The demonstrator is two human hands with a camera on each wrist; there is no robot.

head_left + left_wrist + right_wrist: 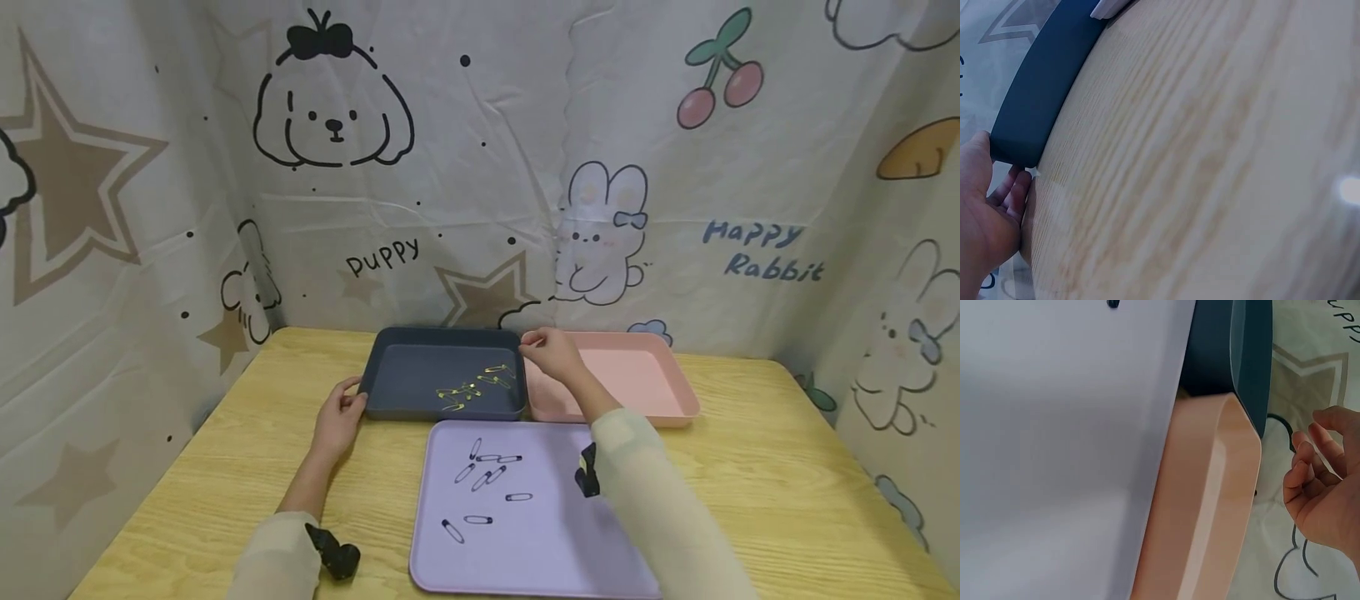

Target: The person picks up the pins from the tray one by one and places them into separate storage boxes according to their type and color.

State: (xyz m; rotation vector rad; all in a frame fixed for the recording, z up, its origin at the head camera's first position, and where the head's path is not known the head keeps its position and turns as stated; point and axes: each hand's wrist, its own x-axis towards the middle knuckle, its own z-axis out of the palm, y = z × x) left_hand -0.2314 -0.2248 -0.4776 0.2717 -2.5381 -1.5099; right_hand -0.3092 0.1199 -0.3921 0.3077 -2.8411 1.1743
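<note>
At frame centre we grip the dark tray (390, 379) with our left hand (339, 419), right hand (552, 353) loosely curled and empty above it, gold pins (476, 386) inside, dark pins (483, 475) seemingly left on the lilac tray (540, 550).

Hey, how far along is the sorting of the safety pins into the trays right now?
Partly done. A cluster of gold safety pins lies in the dark blue rectangular tray. The left hand holds that tray's corner; the right hand hovers at its far edge. About eight dark safety pins remain on the flat lilac tray, and the pink tray looks empty.
</note>
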